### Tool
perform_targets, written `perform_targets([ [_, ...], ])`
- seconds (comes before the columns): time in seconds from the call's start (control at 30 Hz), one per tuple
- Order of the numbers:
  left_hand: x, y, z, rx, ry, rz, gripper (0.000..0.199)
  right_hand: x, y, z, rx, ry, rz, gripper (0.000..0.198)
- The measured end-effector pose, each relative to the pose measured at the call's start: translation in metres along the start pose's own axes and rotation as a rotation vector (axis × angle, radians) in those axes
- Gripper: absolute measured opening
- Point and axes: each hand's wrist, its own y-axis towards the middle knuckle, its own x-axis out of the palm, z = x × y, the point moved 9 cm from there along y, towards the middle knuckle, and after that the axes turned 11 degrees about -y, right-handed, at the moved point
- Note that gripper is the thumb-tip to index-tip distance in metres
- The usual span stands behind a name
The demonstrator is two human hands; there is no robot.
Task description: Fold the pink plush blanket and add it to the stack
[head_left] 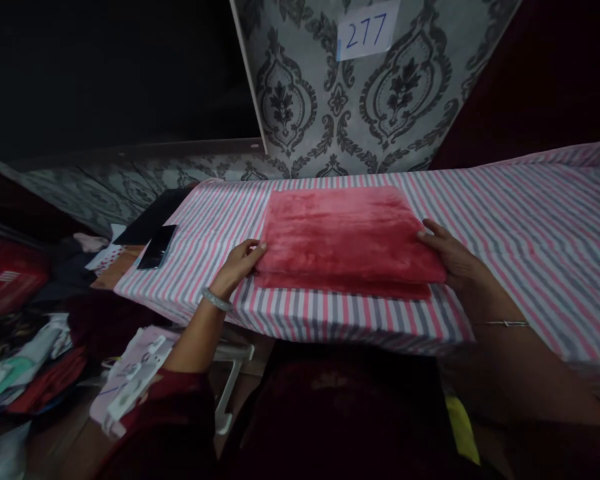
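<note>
A folded red plush cloth [345,233] lies on a table covered with a striped sheet [530,227]. Its layers show along the near edge, where the lower one sticks out a little past the upper. At the cloth's left edge, my left hand [243,262] pinches it with the thumb on top and the fingers partly hidden beneath. My right hand [450,253] holds the opposite edge, thumb over the top, its other fingers mostly out of sight.
A black phone [157,247] rests at the table's left end. Behind stand a patterned wall [337,100] with a paper marked 277 [369,30] and a large dark screen [115,73]. Heaped clothes [40,367] lie low at left, near a white metal frame [233,380].
</note>
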Motion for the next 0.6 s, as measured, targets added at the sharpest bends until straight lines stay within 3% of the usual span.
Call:
perform_targets([
  [0.13,0.009,0.01,-0.002,-0.021,-0.059,-0.037,0.056,0.004,-0.006,0.002,0.126,0.005,0.041,0.066],
  [0.23,0.014,0.018,-0.001,-0.04,-0.208,-0.046,0.069,0.009,-0.008,0.003,0.152,0.046,0.009,0.065],
  [0.43,0.006,0.027,0.002,0.087,-0.353,0.037,0.063,0.007,-0.002,0.008,0.06,0.137,-0.045,0.056],
  [0.6,0.008,0.023,-0.025,-0.043,-0.38,0.051,0.065,0.013,0.0,0.02,0.015,0.062,-0.109,0.06],
])
